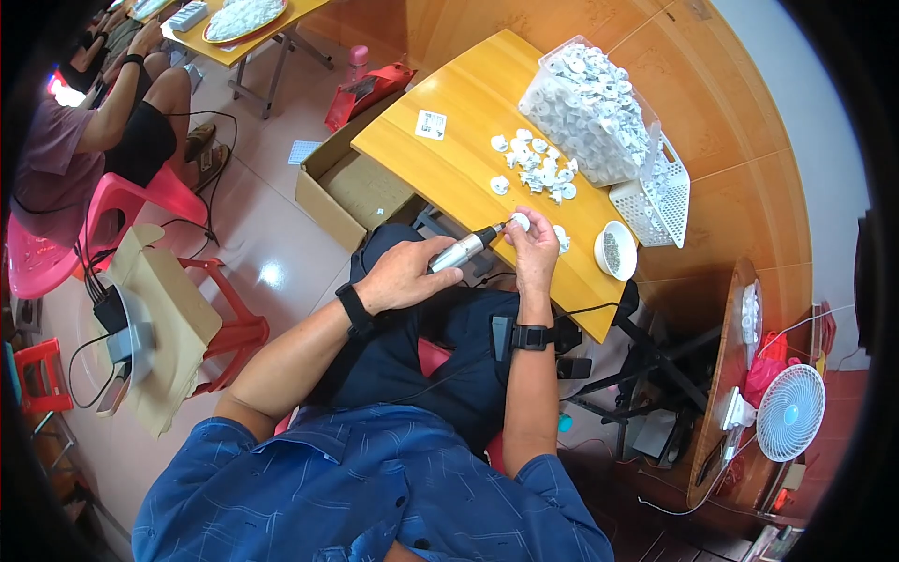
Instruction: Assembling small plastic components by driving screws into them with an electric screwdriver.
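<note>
left hand (409, 273): grips silver rotary tool (465, 248) | right hand (535, 249): pinches small white part (520, 221) at tool tip

open cardboard box (351, 187) on floor beside wooden table (459, 150); white bowl (615, 250), white basket (663, 201), small fan (789, 412) at right.
</note>
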A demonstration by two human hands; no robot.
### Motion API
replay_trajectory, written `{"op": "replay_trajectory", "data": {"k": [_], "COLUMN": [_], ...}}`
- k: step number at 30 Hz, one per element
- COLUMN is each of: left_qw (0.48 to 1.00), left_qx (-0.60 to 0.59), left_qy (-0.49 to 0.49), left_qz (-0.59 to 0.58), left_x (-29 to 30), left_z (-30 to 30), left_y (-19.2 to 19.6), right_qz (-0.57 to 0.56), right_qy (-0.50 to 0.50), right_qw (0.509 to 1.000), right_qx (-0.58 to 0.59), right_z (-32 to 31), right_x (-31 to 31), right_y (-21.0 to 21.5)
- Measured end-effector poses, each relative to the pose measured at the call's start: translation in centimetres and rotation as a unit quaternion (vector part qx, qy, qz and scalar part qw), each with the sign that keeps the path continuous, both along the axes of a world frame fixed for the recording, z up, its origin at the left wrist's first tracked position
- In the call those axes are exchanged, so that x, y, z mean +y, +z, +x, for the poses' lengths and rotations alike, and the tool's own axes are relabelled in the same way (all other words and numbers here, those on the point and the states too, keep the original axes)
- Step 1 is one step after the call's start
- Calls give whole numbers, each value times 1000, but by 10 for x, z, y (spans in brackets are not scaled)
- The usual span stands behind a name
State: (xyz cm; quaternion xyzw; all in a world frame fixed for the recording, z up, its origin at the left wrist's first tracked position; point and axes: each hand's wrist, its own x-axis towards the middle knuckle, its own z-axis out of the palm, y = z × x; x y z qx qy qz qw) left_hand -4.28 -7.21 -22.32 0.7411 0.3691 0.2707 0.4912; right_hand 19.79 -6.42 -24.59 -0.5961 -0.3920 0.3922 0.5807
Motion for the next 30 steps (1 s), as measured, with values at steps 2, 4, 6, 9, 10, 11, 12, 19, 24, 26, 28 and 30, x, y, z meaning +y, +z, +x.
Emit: {"op": "replay_trajectory", "data": {"k": [2,4,6,9,10,11,12,19,24,26,28,30], "left_qw": [1000,1000,1000,999,999,999,999,999,999,1000,1000,999], "left_qx": [1,3,2,35,35,33,32,34,29,18,7,13], "left_qy": [1,3,1,-13,-13,-12,-11,-8,-11,-5,-2,-13], "left_qz": [0,0,-5,-31,-31,-27,-24,-30,-24,-24,-22,-42], "left_x": [0,0,0,1,1,1,1,1,1,1,1,1], "left_z": [0,0,1,-1,-1,-1,-1,-1,-2,-1,-1,-1], "left_y": [-1,-1,1,8,7,6,5,7,4,0,1,2], "right_qz": [0,0,3,2,2,4,6,11,7,13,20,21], "right_qy": [-3,-6,-11,-13,-13,-12,-11,-9,-1,6,10,3], "right_qw": [1000,1000,1000,1000,1000,1000,1000,1000,1000,999,999,999], "right_qx": [-1,-1,2,0,0,-3,-5,-11,-30,-34,-38,-45], "right_z": [-1,-1,-2,-3,-2,-1,-2,-2,0,1,1,1], "right_x": [0,0,0,0,0,0,1,0,0,1,0,-1], "right_y": [0,0,0,-1,-1,-1,-1,-4,-6,-9,-7,-6]}}
